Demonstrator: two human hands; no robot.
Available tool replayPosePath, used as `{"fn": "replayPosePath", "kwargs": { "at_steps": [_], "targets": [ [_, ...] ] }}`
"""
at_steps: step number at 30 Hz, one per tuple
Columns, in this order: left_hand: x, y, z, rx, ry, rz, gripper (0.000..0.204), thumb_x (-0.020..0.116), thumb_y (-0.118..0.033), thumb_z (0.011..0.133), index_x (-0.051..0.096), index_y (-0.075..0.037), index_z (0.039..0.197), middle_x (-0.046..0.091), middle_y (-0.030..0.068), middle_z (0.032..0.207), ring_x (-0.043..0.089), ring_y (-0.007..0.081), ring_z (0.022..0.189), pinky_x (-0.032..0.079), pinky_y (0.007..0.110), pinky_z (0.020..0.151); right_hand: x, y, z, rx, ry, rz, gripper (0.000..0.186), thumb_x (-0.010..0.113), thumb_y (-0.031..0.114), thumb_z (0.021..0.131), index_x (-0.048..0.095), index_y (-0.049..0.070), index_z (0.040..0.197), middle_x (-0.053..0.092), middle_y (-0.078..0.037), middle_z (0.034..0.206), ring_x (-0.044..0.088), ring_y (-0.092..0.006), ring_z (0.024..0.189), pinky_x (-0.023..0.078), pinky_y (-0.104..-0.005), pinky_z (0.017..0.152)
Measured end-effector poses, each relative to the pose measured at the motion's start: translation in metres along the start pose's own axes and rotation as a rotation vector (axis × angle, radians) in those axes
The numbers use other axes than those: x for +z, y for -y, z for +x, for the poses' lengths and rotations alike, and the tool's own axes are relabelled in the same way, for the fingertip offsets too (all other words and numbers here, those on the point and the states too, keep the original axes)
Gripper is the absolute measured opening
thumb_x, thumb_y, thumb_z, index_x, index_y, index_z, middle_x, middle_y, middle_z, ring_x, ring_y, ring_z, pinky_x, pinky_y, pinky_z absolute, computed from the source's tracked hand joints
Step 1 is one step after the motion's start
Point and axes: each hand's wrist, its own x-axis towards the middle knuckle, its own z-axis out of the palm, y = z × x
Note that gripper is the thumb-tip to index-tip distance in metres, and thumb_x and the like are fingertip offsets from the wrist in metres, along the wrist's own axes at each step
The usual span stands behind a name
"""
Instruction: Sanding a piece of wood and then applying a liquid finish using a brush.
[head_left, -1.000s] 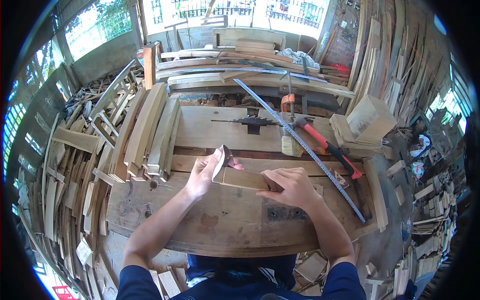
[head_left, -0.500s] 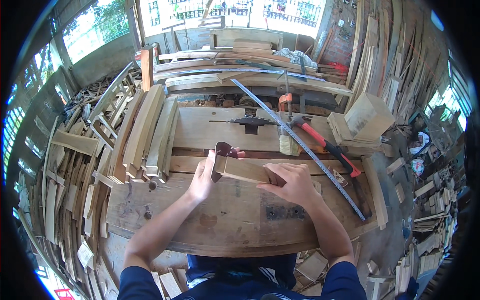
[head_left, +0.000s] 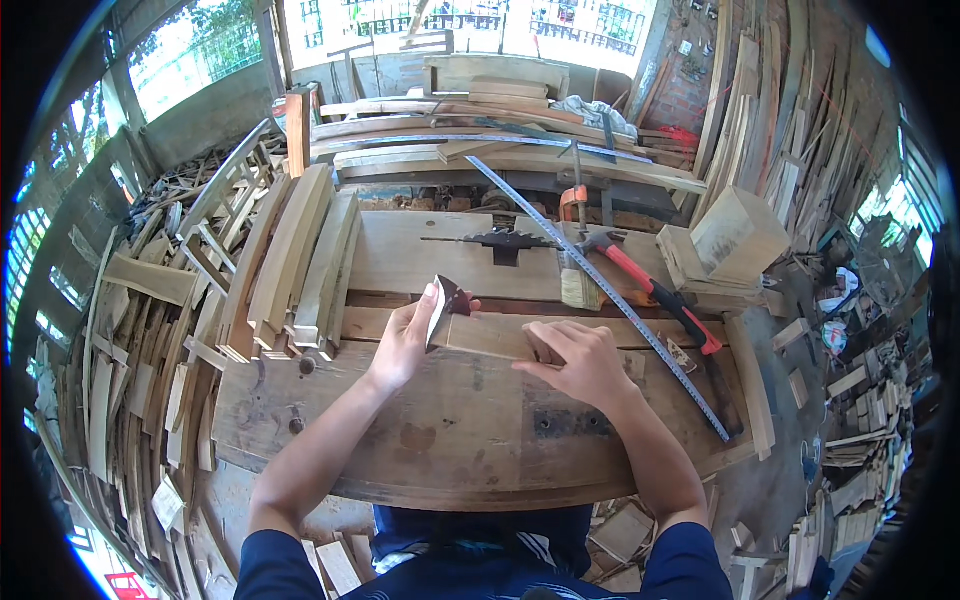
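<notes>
A: To your far left, boards (head_left: pixel 292 258) are lying stacked beside the bench (head_left: pixel 430 465). What is your left hand (head_left: pixel 405 338) doing?
B: It is closing around the sandpaper (head_left: pixel 457 299), your thumb pressing its pale back and your fingers curling behind.
A: And the sandpaper itself?
B: It is curling upward, dark face showing, against the block's left end.
A: Where are you keeping the block (head_left: pixel 488 337)?
B: You are holding it between your hands, above the bench, with the saw blade (head_left: pixel 500 240) standing beyond it.
A: Your right hand (head_left: pixel 580 362) is gripping the block's right end, then?
B: Yes, your thumb is bracing the near side while your fingers are bending over the top, leaving no visible gap.
A: Farther right?
B: The brush (head_left: pixel 580 290) is lying beside the slanting ruler (head_left: pixel 690 396), the hammer (head_left: pixel 672 305) is resting near both, and the cube (head_left: pixel 740 235) is sitting beyond.
</notes>
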Motion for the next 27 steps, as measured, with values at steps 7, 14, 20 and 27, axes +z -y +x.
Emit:
{"fn": "replayPosePath", "kwargs": {
  "at_steps": [7,14,20,27],
  "targets": [
    [0.000,-0.004,-0.002,-0.041,-0.007,-0.107,0.064,0.040,-0.048,0.116,0.066,0.008,0.135,0.074,0.0153,0.128,0.069,0.0200,0.118,0.048,0.032,0.109,0.002,0.005,0.002,-0.024,-0.031,-0.035,0.048,0.090,0.037,0.082,0.071,0.004,0.112,0.077,-0.006,0.095,0.075,-0.0220,0.080,0.060,-0.0319,0.067],
    [0.000,-0.011,-0.004,-0.073,-0.038,-0.142,0.068,0.040,-0.055,0.114,0.061,0.005,0.138,0.072,0.0182,0.131,0.072,0.0296,0.115,0.055,0.041,0.103,0.002,0.011,0.005,-0.040,-0.035,-0.013,0.050,0.091,0.037,0.081,0.071,0.003,0.111,0.076,-0.006,0.093,0.075,-0.0216,0.079,0.060,-0.0319,0.068],
    [0.005,-0.004,-0.002,0.036,-0.090,-0.014,0.064,0.040,-0.049,0.116,0.069,0.006,0.130,0.075,0.0130,0.125,0.069,0.0158,0.112,0.050,0.029,0.102,0.005,0.007,0.001,0.021,-0.105,-0.039,0.051,0.092,0.038,0.080,0.071,0.004,0.112,0.076,-0.006,0.095,0.075,-0.0222,0.080,0.061,-0.0322,0.068],
    [0.001,-0.003,-0.002,-0.020,-0.040,0.030,0.066,0.041,-0.051,0.115,0.069,0.008,0.129,0.077,0.0157,0.120,0.072,0.0177,0.108,0.054,0.032,0.098,0.002,0.000,-0.001,-0.098,-0.060,-0.066,0.051,0.091,0.036,0.081,0.071,0.004,0.115,0.075,-0.006,0.095,0.075,-0.0207,0.082,0.060,-0.0306,0.067]
  ]
}}
